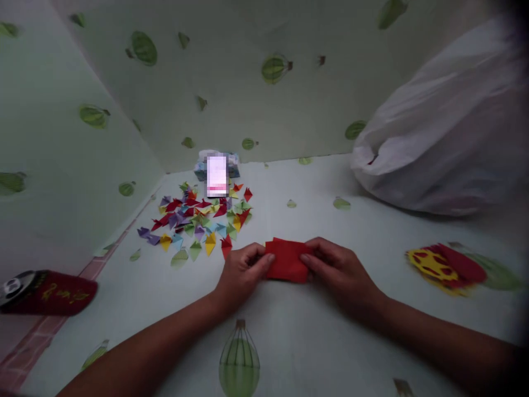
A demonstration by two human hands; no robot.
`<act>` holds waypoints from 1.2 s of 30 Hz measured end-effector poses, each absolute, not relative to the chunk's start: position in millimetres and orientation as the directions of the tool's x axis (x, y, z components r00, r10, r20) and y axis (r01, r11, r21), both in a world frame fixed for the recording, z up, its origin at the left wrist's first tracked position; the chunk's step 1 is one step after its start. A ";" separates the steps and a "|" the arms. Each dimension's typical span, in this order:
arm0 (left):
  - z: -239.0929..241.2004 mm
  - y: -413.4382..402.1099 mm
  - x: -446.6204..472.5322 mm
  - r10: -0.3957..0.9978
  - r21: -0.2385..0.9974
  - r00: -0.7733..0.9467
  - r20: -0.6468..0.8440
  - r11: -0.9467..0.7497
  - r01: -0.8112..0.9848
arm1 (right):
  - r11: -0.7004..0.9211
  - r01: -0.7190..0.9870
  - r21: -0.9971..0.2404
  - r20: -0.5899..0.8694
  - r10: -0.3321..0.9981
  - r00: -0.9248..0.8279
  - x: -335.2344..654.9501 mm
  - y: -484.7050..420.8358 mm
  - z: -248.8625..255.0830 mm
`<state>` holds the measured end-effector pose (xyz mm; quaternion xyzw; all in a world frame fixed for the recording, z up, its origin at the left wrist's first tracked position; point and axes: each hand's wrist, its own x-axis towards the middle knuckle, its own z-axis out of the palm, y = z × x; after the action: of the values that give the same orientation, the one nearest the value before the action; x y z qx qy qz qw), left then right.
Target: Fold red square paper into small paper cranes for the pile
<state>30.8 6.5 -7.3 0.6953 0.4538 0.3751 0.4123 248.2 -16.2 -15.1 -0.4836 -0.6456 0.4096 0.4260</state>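
A piece of red paper (pixel 288 262) is held up between both hands, just above the table surface. On its left edge, my left hand (pixel 247 267) pinches it between thumb and fingers. The opposite edge is gripped the same way by my right hand (pixel 333 267). The paper looks flat, with a slightly uneven top edge that suggests more than one layer. Beyond my left hand lies a loose pile of small folded paper pieces (pixel 194 218) in red, purple, yellow, green and blue.
Behind the pile, a lit phone (pixel 217 175) leans on a tissue box (pixel 201 168). A red can (pixel 53 292) lies at the left. To the right are a red and yellow cut-out item (pixel 446 267) and a large white plastic bag (pixel 438 138). Balloon-patterned walls (pixel 231 60) enclose the back and left.
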 end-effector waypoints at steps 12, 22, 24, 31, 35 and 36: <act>-8.6 11.9 31.0 0.958 0.922 0.284 0.037 -0.142 0.361 | -0.007 0.109 -0.994 -0.017 0.995 -0.096 247.8 -11.0 -15.5; -17.3 28.6 17.7 0.611 0.364 0.504 0.611 -0.782 0.506 | -0.017 0.023 -1.000 -0.012 0.983 0.181 263.3 6.9 -12.7; -20.7 31.2 18.1 0.548 0.297 0.665 0.508 -0.836 0.462 | 0.025 0.014 -1.000 0.028 0.967 0.255 270.1 12.7 -11.4; -1.4 16.2 25.0 0.816 0.713 0.442 0.372 -0.557 0.427 | 0.068 -0.020 -0.998 0.065 0.992 0.113 263.4 3.9 0.1; 5.8 7.5 33.2 0.928 0.968 0.370 -0.042 -0.053 0.244 | -0.021 -0.041 -0.999 -0.017 0.996 -0.093 247.6 -11.6 2.0; 5.5 6.2 35.0 0.924 0.976 0.366 -0.109 0.030 0.215 | -0.054 -0.075 -0.996 -0.045 0.992 -0.121 245.1 -13.9 1.8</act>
<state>35.0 6.2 5.5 0.6170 0.4615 0.3228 0.5497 245.1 -13.9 1.8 -0.4617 -0.4966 0.5602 0.4758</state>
